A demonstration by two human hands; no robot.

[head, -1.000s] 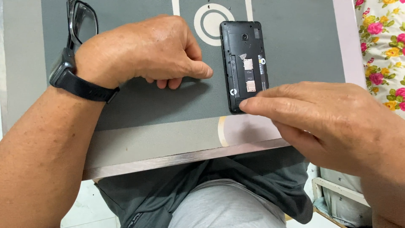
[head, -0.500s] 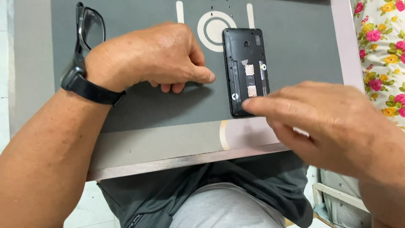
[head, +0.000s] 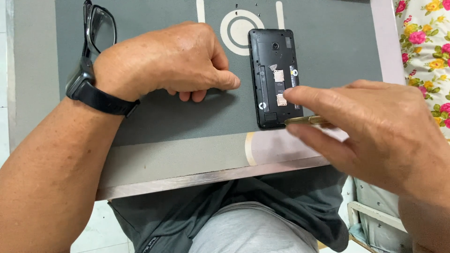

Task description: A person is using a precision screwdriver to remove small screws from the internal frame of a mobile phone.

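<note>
A person seated at a small table [head: 187,164] works over one opened black phone [head: 275,77], a flat rounded-corner slab lying back-up with its rear cover off, its matte plastic frame exposing two small gold-contact card slots and a round camera lens. Nearest the viewer, below the phone, grey and dark fabric covers the person's lap beneath the table's pale metal-edged rim. The right hand [head: 375,129], just right of the phone and overlapping its lower right corner, pinches one slim brass-coloured tool [head: 304,120] between thumb and fingers; the tool's tip lies at the phone's bottom edge, while the forefinger stretches over the lower card slot, hiding part of the casing's right side. The left hand [head: 173,58], well left of the phone, is curled into a loose fist resting on the mat, thumb pointing toward the phone without touching it; whether anything sits inside the fist cannot be told. One black band with a watch [head: 89,89] wraps that wrist. The phone lies on a dark grey, finely textured work mat [head: 187,117] printed with a white ring and two white bars just above and left of the phone. Farther left of the phone, one pair of black-framed glasses [head: 98,28] lies folded at the mat's far edge. Right of the phone, beyond the table, hangs floral cloth [head: 429,47] with pink and yellow blooms.
</note>
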